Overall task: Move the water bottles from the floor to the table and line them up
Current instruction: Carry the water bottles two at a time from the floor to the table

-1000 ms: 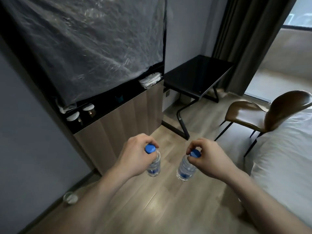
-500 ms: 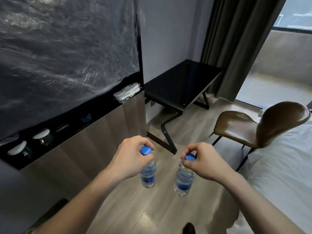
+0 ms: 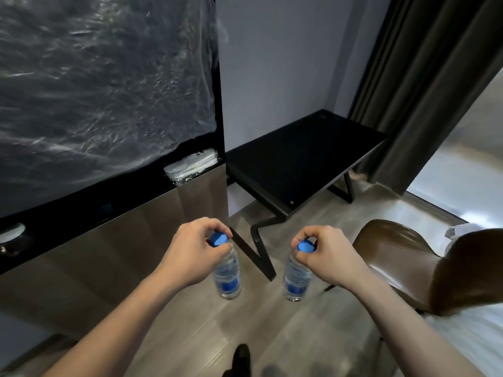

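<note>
Two clear water bottles with blue caps and blue labels hang above the wooden floor. My left hand [image 3: 190,254] grips the left bottle [image 3: 227,276] by its cap and neck. My right hand [image 3: 326,257] pinches the right bottle [image 3: 295,278] the same way at its cap. Both bottles hang roughly upright, side by side and apart. The black table [image 3: 302,153] stands ahead, beyond both hands, with a bare top.
A wood-fronted cabinet [image 3: 122,257] under a plastic-covered screen [image 3: 103,85] runs along the left. A brown chair [image 3: 402,257] stands right of the table, a white bed [image 3: 476,336] at the right edge, and a dark curtain [image 3: 424,85] behind. My dark shoe [image 3: 239,360] shows below.
The view has moved closer to the black table, which looks larger now. Both hands still carry their bottles, held at about the same height and spacing.
</note>
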`<state>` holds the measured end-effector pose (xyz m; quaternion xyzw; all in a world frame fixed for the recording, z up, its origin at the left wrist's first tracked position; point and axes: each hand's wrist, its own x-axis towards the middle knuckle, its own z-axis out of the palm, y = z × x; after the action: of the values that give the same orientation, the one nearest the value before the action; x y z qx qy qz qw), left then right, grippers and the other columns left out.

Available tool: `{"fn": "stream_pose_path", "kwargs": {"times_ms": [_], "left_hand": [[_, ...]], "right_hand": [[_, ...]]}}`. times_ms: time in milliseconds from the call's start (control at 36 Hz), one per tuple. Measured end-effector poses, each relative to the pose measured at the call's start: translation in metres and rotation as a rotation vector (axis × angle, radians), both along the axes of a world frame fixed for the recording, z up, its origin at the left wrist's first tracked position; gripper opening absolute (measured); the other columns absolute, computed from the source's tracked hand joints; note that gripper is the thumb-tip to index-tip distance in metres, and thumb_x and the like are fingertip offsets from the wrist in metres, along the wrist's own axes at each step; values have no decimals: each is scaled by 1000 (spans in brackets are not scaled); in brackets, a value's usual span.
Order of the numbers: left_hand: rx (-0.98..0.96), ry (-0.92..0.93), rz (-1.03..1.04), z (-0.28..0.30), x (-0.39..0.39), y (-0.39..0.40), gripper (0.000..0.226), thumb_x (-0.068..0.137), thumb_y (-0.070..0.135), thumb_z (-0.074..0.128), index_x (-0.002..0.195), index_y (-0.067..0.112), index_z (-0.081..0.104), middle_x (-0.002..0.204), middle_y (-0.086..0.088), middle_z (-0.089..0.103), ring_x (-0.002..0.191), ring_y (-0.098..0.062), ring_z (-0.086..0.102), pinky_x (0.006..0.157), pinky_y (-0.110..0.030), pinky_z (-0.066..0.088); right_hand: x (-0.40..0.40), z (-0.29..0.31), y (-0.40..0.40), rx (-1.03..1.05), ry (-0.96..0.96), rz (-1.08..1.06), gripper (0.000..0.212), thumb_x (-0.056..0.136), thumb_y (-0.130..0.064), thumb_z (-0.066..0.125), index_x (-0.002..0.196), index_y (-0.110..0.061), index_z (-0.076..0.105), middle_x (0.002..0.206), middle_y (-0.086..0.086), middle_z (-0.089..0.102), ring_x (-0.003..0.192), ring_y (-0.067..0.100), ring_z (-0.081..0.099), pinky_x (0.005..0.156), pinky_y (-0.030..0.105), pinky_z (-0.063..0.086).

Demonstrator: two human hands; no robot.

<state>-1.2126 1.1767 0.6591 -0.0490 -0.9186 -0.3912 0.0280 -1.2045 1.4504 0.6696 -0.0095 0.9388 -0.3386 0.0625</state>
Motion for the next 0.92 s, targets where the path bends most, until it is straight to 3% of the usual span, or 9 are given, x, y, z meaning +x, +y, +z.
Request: {"fn": "stream_pose_path", "kwargs": {"times_ms": [111, 222, 361, 528, 750, 917], "left_hand": [[5, -34, -24, -11, -55, 29, 15, 78, 31, 80, 80, 40, 68, 83, 20, 67, 83, 7, 62, 58, -15, 50], [-9, -54, -56, -27, -117, 51, 15, 77, 34, 80, 81, 41, 67, 82, 21, 67, 78, 3, 65, 60, -21, 53], [-4, -54, -99, -38, -193, 82, 17, 69, 48, 70, 85, 45, 66, 85, 26, 67, 76, 0, 64, 59, -25, 55], [-83, -44, -213, -39, -271, 132, 18, 76, 29, 75, 81, 42, 64, 80, 24, 64, 82, 3, 60, 60, -19, 42], [-23, -68, -243, -40, -348, 185, 18, 80, 26, 74, 85, 41, 65, 88, 20, 66, 83, 0, 62, 66, -26, 53], [-55, -114, -223, -52, -394, 232, 18, 83, 31, 76, 86, 44, 64, 91, 25, 62, 87, 5, 59, 67, -20, 46]], "right_hand": [[-50, -5, 33, -42, 21, -18, 23, 80, -15, 76, 75, -36, 69, 70, -16, 68, 60, -4, 63, 49, 10, 44], [-100, -13, 59, -56, 27, -10, 23, 79, -14, 76, 73, -36, 68, 73, -32, 65, 60, -7, 61, 49, 8, 43], [-155, -21, 93, -49, 23, -59, 20, 74, -19, 72, 75, -38, 68, 74, -22, 68, 59, -1, 62, 52, 12, 44], [-208, -28, 139, -61, 35, -175, 19, 76, -19, 73, 76, -37, 68, 74, -15, 71, 63, 2, 65, 53, 15, 50], [-286, -37, 197, -44, -26, -190, 19, 73, -18, 74, 75, -36, 68, 69, -15, 70, 60, -1, 63, 50, 11, 43], [-346, -49, 243, -53, -38, -100, 20, 74, -15, 75, 73, -34, 68, 66, -33, 64, 59, -9, 60, 51, 8, 43]]}}
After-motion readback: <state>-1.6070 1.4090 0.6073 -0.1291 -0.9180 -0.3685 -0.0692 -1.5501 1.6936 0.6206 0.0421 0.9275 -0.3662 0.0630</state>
